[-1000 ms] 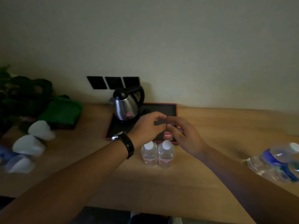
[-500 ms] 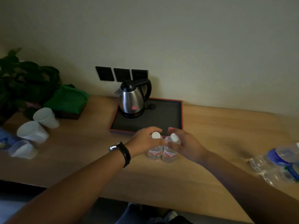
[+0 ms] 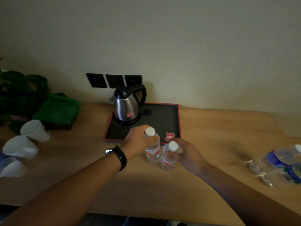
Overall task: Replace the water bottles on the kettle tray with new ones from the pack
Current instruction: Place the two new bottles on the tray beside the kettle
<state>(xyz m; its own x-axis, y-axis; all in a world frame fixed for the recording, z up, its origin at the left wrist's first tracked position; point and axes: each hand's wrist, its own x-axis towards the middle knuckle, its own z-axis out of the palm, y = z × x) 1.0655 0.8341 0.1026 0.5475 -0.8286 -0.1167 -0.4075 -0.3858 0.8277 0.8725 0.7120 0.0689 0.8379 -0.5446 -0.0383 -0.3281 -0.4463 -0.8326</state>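
Note:
Two small clear water bottles with white caps and red labels are in front of the black, red-rimmed kettle tray [image 3: 169, 118]. My left hand [image 3: 138, 142] grips the left bottle [image 3: 152, 150] near its neck. My right hand [image 3: 185, 154] grips the right bottle [image 3: 168, 159] at its shoulder. The left bottle's cap overlaps the tray's front rim in the view. A steel kettle [image 3: 126, 108] stands at the tray's back left. The shrink-wrapped pack of blue-labelled bottles [image 3: 280, 165] lies at the far right of the wooden counter.
Three white cups [image 3: 21, 149] lie tipped at the left. A green folded cloth [image 3: 57, 110] on a dark box and a leafy plant [image 3: 17, 93] sit behind them. Black wall sockets [image 3: 114, 80] are above the kettle. A red tag [image 3: 169, 136] sits at the tray's front.
My hands came down from above the bottles, closed on their necks, and have drawn them apart, the right one nearer to me. The camera view has shifted.

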